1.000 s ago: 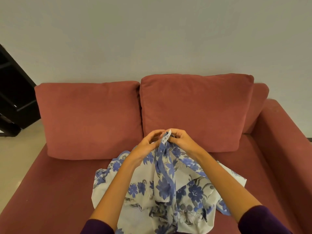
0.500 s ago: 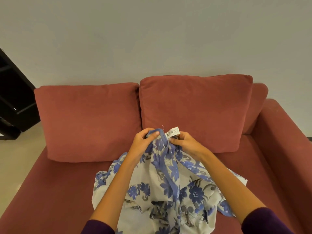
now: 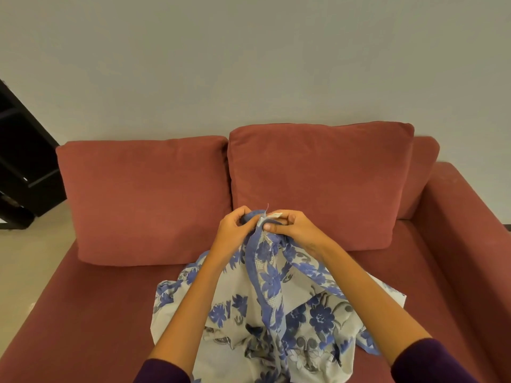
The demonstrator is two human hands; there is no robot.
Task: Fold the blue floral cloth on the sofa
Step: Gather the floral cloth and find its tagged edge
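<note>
The blue floral cloth (image 3: 276, 305), white with blue flowers and a blue border, hangs bunched from my hands down onto the sofa seat (image 3: 91, 313). My left hand (image 3: 235, 228) pinches the blue hem at the top. My right hand (image 3: 293, 226) grips the same hem right beside it, with a small white label (image 3: 274, 215) sticking out above its fingers. Both hands are held up in front of the back cushions, almost touching each other. The cloth's lower part lies crumpled between my forearms.
Two red back cushions, the left back cushion (image 3: 143, 200) and the right back cushion (image 3: 318, 178), stand behind my hands. The sofa armrest (image 3: 470, 244) rises on the right. A black shelf unit (image 3: 22, 161) stands on the floor at the far left. A plain wall is behind.
My hands have stayed together at the cloth's top hem and shifted their grip; the white label turned from upright to lying flatter over my right fingers. The cloth hangs much as before.
</note>
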